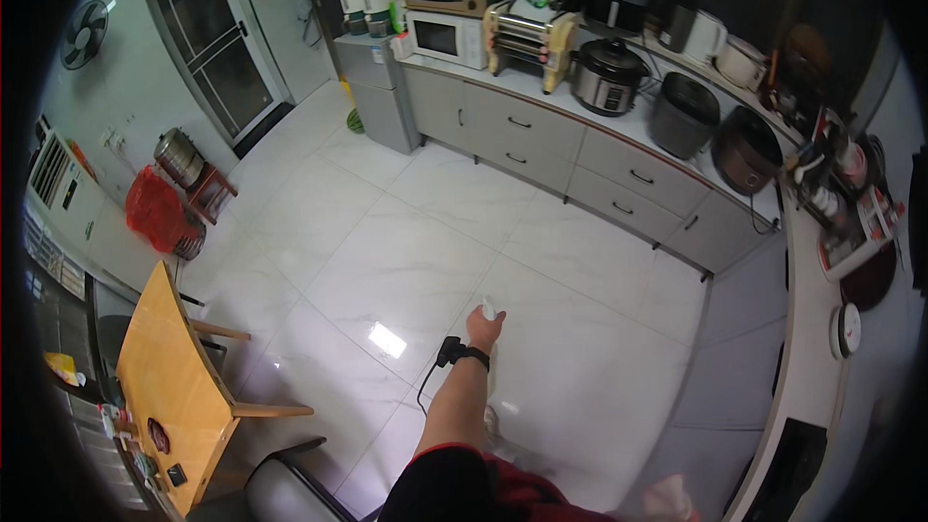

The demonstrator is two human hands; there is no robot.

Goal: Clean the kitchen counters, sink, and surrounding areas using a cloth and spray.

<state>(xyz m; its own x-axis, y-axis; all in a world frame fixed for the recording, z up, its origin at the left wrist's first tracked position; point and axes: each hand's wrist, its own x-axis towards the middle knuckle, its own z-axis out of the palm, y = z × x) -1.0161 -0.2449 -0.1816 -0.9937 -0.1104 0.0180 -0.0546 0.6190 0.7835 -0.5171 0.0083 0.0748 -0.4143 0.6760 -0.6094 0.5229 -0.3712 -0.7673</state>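
Observation:
My left hand reaches forward above the tiled floor, at the picture's lower middle. Its fingers are closed around a small white object, whose kind is unclear. A black strap with a small black device and a cable is worn on the wrist. The sleeve is black and red. A shoe shows partly beneath the forearm. My right hand is out of view; on that side lie the floor and a grey cabinet front. A blurred pale pink shape shows at the bottom right, too unclear to name.
A wooden table and a chair stand at the left. Grey cabinets carry a microwave, a pasta machine and a pressure cooker. A fridge stands by them; a counter runs down the right.

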